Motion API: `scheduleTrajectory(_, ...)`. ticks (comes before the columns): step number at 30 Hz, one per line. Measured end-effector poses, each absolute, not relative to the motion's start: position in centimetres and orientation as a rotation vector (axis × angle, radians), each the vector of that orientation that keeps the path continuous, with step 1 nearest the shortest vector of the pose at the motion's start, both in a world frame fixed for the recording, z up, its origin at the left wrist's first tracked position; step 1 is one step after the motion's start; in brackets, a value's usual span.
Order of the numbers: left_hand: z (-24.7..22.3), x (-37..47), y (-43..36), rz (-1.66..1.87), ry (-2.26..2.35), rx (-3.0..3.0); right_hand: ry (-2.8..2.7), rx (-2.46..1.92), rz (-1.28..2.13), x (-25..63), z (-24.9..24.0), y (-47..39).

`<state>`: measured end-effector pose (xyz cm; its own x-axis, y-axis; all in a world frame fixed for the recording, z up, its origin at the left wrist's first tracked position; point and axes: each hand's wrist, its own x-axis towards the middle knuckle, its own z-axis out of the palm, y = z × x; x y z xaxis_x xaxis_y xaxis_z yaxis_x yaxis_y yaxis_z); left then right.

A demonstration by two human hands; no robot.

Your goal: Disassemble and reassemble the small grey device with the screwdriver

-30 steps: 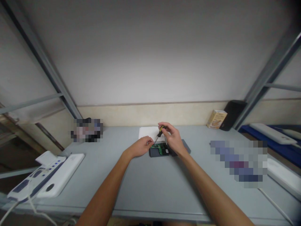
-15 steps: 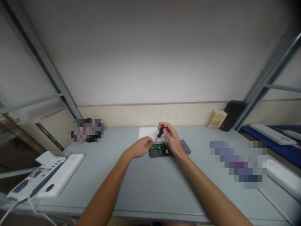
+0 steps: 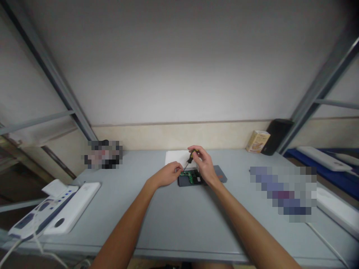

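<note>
My right hand point(image 3: 204, 163) is closed around the black and yellow handle of a screwdriver point(image 3: 191, 157), which tilts with its shaft pointing down and to the left. The tip meets the upper left part of a small dark device point(image 3: 184, 182) that has a green circuit board point(image 3: 192, 175) exposed. At the device's left edge is my left hand point(image 3: 169, 174), its fingers pinched together close to the screwdriver tip; what they hold, if anything, is too small to make out. A flat grey piece point(image 3: 220, 172) lies right of the device, partly behind my right hand. White paper point(image 3: 175, 157) lies behind.
On the left of the desk point(image 3: 179, 224) are a white power strip point(image 3: 42, 213) and a long white case point(image 3: 75, 209). A yellow box point(image 3: 257, 142) and a black object point(image 3: 277, 136) stand at the back right. Blurred items lie on both sides.
My right hand's fingers have shifted slightly on the screwdriver handle, and more yellow shows. The left hand and the device look the same, apart from a small camera shift.
</note>
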<state>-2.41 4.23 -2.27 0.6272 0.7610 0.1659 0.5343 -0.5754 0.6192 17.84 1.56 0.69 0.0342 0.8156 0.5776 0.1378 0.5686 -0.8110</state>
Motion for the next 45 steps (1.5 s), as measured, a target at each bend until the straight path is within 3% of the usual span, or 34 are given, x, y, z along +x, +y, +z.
scheduleTrajectory(4,-2.4,-2.4,4.3,0.586,1.015,2.323,-1.466,-0.913,0.549,17.7,0.6,1.8)
scheduleTrajectory(10,-2.6,-2.5,4.3,0.598,1.004,2.333,-1.409,-0.812,0.758,17.5,-0.3,2.1)
scheduleTrajectory(17,-2.4,-2.4,4.2,0.589,1.029,2.309,-1.453,-0.866,0.58,17.2,-0.3,1.7)
scheduleTrajectory(45,-2.9,-2.4,4.4,0.626,1.031,2.306,-1.414,-0.918,0.581,16.9,-0.6,1.6)
